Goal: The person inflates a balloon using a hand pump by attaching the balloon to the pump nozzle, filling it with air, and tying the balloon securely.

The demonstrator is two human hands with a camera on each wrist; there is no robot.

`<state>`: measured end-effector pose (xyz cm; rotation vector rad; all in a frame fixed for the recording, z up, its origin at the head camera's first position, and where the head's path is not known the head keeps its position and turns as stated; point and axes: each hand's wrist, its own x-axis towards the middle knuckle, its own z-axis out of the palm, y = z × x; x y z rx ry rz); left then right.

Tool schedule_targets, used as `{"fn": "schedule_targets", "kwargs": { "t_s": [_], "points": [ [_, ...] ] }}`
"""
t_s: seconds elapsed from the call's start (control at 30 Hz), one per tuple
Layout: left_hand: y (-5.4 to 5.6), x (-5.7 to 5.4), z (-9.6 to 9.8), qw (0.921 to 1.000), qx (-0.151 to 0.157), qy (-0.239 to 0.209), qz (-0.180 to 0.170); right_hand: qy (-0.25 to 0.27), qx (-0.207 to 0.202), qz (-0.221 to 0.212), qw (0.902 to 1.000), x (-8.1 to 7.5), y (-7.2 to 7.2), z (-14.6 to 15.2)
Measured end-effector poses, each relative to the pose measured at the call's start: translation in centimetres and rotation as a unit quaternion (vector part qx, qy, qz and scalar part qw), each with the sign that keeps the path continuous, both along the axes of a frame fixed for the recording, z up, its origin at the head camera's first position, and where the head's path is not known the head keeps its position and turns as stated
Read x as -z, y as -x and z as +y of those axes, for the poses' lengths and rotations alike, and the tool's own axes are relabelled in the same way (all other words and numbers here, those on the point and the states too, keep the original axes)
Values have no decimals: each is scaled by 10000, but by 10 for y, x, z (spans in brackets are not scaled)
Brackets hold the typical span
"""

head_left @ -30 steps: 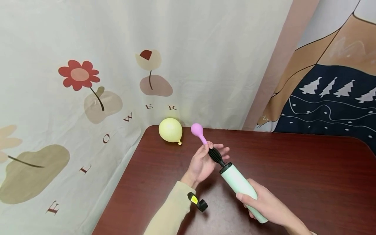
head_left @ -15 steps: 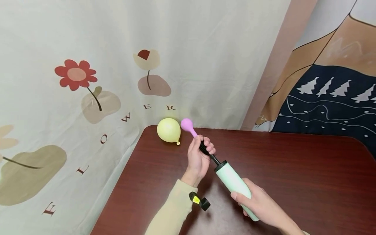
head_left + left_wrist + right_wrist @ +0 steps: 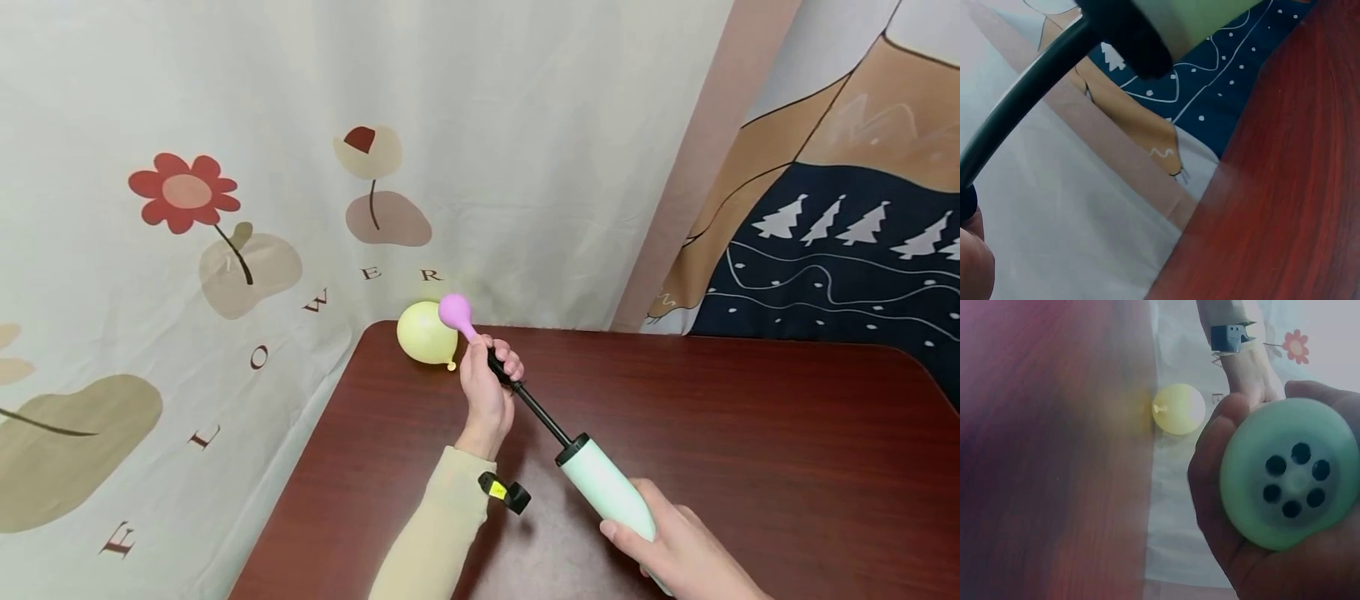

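Note:
My left hand point(image 3: 486, 396) grips the black ribbed nozzle end point(image 3: 498, 367) of a hand balloon pump, with its thumb close by the neck of a small, partly inflated purple balloon point(image 3: 454, 312). My right hand point(image 3: 686, 546) wraps round the pump's mint-green barrel point(image 3: 606, 487), whose far end with several round holes point(image 3: 1291, 500) faces the right wrist camera. Between the hands a long stretch of black rod point(image 3: 543, 414) shows out of the barrel; the left wrist view has this rod point(image 3: 1022, 94) and the barrel's black collar point(image 3: 1132, 44) up close. The left palm hides part of the nozzle.
A tied yellow balloon point(image 3: 424, 335) rests at the table's back left corner, partly behind the purple one. The dark red table point(image 3: 787, 433) ends at a printed curtain point(image 3: 555, 167) behind. A black camera point(image 3: 516, 497) sits on the left wrist.
My left fingers, spread earlier, have curled round the nozzle. The left hand moved away to the left with the purple balloon, and much more rod now shows between nozzle and barrel.

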<state>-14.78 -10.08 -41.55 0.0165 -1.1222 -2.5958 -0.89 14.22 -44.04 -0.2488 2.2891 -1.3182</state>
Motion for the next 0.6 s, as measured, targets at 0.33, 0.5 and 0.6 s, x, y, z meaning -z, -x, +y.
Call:
{"fn": "schedule_targets", "kwargs": {
  "t_s": [0.33,0.5,0.6],
  "points": [
    [-10,11,22,9988,239,405,-122,-659,324,939,9929,-1,13,-23],
    [-17,18,27,9963,374,675,-380,-557,397,1687,9833,0,24,-36],
    [-15,18,23,9954,362,772,-448,-479,433,1825,9811,1,30,-44]
  ]
}}
